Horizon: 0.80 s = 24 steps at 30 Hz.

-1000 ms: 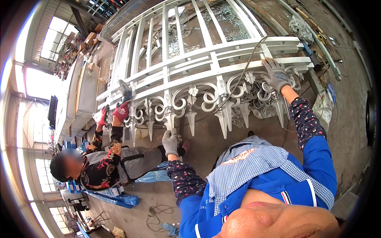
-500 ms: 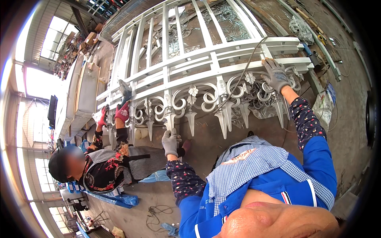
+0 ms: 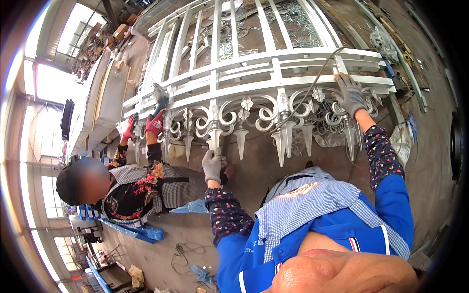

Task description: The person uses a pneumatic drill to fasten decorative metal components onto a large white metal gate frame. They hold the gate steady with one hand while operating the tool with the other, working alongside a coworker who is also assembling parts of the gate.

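In front of me lie silver metal fence panels [image 3: 234, 99] with long bars, scrollwork and spear-shaped finials along the near edge. My left hand [image 3: 213, 167], in a grey glove, closes its fingers on the tip of a spear finial [image 3: 214, 139]. Farther right, my right hand [image 3: 350, 95] wears the same kind of glove and rests on the near rail with its fingers spread. A thin dark cable [image 3: 312, 82] runs over the rails between my hands. To my left, a co-worker's red-gloved hand [image 3: 155, 123] holds a grey-blue power tool [image 3: 160, 96] against the panel.
A co-worker [image 3: 141, 190] in a checked apron is close on my left. Small metal parts [image 3: 298, 24] lie beneath the bars. Plastic bags [image 3: 403, 139] hang at the right, and loose cable [image 3: 183, 254] lies on the floor. Long wrapped stock [image 3: 110, 102] stands behind the co-worker.
The whole view has shifted slightly, with the panels now a little farther right. Both my hands keep their places on the finial and rail. The co-worker's head has turned or moved slightly.
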{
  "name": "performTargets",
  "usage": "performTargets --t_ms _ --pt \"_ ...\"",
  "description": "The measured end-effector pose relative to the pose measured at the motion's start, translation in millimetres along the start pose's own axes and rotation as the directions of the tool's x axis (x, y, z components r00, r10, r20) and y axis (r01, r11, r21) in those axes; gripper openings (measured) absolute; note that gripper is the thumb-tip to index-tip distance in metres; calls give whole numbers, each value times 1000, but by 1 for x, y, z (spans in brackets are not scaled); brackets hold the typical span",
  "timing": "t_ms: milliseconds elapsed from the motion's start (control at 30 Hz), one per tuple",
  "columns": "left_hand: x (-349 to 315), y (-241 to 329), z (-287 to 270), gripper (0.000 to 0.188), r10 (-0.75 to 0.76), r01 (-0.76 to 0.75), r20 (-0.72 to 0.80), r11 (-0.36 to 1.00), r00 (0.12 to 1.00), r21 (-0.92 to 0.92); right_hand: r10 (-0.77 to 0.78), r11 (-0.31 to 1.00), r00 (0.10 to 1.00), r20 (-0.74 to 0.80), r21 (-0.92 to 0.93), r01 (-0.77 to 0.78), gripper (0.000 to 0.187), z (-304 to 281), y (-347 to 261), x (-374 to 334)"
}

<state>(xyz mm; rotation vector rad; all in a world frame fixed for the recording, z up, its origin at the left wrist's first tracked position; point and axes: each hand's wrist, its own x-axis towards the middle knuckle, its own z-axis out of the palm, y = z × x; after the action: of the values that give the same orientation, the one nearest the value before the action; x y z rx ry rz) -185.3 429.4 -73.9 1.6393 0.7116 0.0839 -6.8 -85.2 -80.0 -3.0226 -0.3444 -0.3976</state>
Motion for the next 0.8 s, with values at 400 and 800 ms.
performTargets --t_ms 400,800 --pt "7 -7 -3 28 -33 34 -23 999 999 33 4 999 1000 -18 -40 -5 68 5 1 0" --pt "9 -14 -8 23 -15 18 -25 995 1000 99 -29 999 999 -41 -37 28 68 12 5 2"
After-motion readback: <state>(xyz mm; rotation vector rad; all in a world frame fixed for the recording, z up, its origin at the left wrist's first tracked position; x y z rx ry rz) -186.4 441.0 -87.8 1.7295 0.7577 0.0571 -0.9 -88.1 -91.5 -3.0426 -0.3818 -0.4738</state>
